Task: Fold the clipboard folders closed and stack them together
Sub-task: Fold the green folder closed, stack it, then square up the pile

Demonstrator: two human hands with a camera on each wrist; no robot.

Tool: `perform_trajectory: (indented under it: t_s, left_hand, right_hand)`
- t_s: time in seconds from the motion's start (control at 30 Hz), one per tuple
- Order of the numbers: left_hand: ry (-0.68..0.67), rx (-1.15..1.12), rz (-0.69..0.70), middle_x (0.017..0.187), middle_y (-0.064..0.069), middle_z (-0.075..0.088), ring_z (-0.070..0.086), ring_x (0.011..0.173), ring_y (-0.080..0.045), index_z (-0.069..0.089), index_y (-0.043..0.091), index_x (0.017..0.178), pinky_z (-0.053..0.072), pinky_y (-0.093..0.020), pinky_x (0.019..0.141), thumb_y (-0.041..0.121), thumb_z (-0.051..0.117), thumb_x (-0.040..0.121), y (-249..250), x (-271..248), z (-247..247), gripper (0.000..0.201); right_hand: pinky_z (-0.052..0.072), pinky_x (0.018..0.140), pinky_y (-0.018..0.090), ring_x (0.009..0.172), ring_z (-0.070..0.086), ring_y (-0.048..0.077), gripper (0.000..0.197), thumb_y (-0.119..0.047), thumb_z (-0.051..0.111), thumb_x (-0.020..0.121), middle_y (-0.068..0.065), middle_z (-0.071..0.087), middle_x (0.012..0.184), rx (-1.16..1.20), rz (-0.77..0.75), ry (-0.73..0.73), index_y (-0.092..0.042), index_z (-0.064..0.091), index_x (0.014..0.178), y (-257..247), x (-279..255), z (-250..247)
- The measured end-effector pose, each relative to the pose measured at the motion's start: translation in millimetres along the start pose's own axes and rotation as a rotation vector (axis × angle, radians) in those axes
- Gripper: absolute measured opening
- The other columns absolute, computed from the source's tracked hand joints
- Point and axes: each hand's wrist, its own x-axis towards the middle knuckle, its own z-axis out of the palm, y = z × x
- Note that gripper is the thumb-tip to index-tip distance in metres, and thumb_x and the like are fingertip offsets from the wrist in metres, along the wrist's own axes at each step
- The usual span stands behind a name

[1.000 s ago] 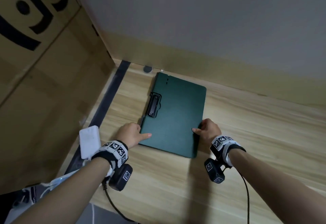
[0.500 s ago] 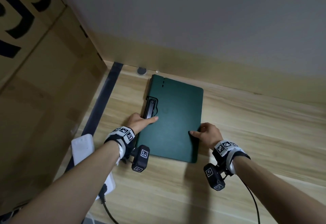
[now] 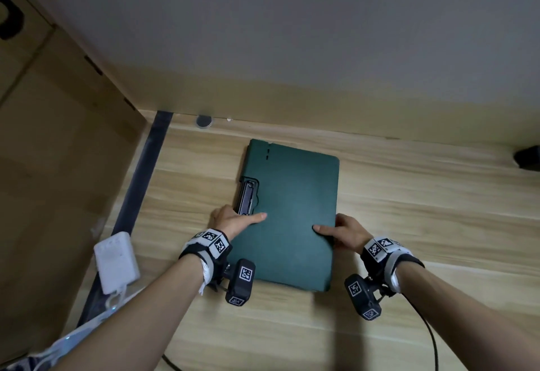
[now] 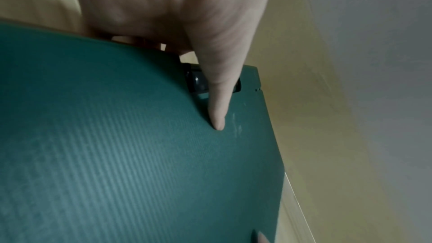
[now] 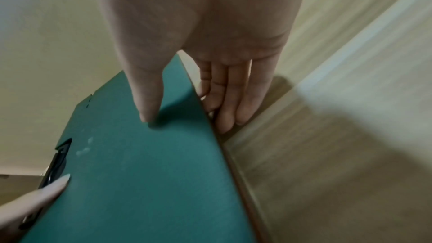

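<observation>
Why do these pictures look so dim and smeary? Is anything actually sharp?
Head view: dim, wide-angle bending, yet the green folder and both hands' shadows stay sharp. Left wrist view: the left hand is smeared. Right wrist view: the table streaks with blur.

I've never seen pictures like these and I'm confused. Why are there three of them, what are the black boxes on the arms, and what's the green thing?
No machine here: these are a person's two hands. The black boxes are small cameras strapped to the wrists, and a third camera sits on the person's head. So the big picture looks down from the head, and the two close-ups look along each hand.

The green thing is a clipboard folder, lying closed on a wooden table. The left hand holds its left edge beside the black clip, thumb on top. The right hand holds the right edge, thumb on the cover, fingers along the side. A white box with a cable lies at the left.
</observation>
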Motion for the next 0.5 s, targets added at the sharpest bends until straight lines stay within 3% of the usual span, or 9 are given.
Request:
perform_trajectory:
  t_s: [0.07,0.1,0.23,0.3,0.4,0.5]
  left_hand:
    - [-0.012,-0.045,0.019,0.129,-0.010,0.060,0.061,0.116,-0.029,0.060,0.010,0.123,0.053,-0.041,0.098,0.085,0.076,0.020,-4.3,4.0,7.5,0.129]
    - [-0.017,-0.058,0.028,0.125,-0.008,0.063,0.064,0.111,-0.027,0.062,0.012,0.119,0.055,-0.040,0.095,0.085,0.077,0.017,-6.0,5.1,11.2,0.127]
    - [-0.066,-0.107,0.056,0.107,-0.007,0.070,0.070,0.097,-0.026,0.066,0.014,0.103,0.059,-0.040,0.088,0.077,0.084,0.020,0.8,-8.1,16.8,0.106]
    - [-0.126,-0.179,0.089,0.097,-0.007,0.076,0.074,0.089,-0.026,0.070,0.014,0.096,0.060,-0.042,0.085,0.069,0.089,0.026,9.0,-20.7,16.3,0.092]
    - [-0.186,-0.283,0.156,0.097,-0.003,0.078,0.074,0.091,-0.022,0.072,0.015,0.102,0.058,-0.042,0.090,0.066,0.086,0.042,24.1,-38.9,15.5,0.079]
    - [-0.140,-0.342,0.258,0.109,-0.001,0.074,0.070,0.100,-0.019,0.068,0.018,0.115,0.056,-0.039,0.094,0.063,0.085,0.052,40.8,-53.7,21.3,0.079]
  right_hand:
    - [0.056,0.077,0.029,0.093,0.072,0.018,0.035,-0.023,0.079,0.079,0.006,0.074,0.110,0.064,-0.017,-0.046,-0.012,0.068,0.110,10.3,-7.5,-4.2]
    - [0.056,0.076,0.028,0.093,0.073,0.018,0.034,-0.023,0.078,0.080,0.006,0.074,0.110,0.074,-0.020,-0.054,-0.012,0.069,0.111,13.5,-13.7,-5.9]
    - [0.055,0.065,0.022,0.080,0.073,0.013,0.023,-0.007,0.072,0.084,0.009,0.075,0.102,0.138,-0.058,-0.026,-0.003,0.070,0.107,21.2,-33.9,-14.4]
    - [0.054,0.062,0.020,0.076,0.073,0.010,0.020,0.001,0.069,0.085,0.003,0.076,0.092,0.139,-0.096,-0.042,-0.005,0.069,0.104,20.4,-44.3,-21.1]
    - [0.052,0.061,0.016,0.076,0.072,0.007,0.021,0.004,0.066,0.086,-0.006,0.077,0.085,0.109,-0.163,-0.047,-0.008,0.068,0.102,14.7,-59.7,-38.9]
    - [0.055,0.074,0.022,0.094,0.072,0.013,0.028,0.003,0.068,0.085,-0.001,0.076,0.104,0.092,-0.245,-0.009,-0.007,0.066,0.111,7.9,-72.9,-63.2]
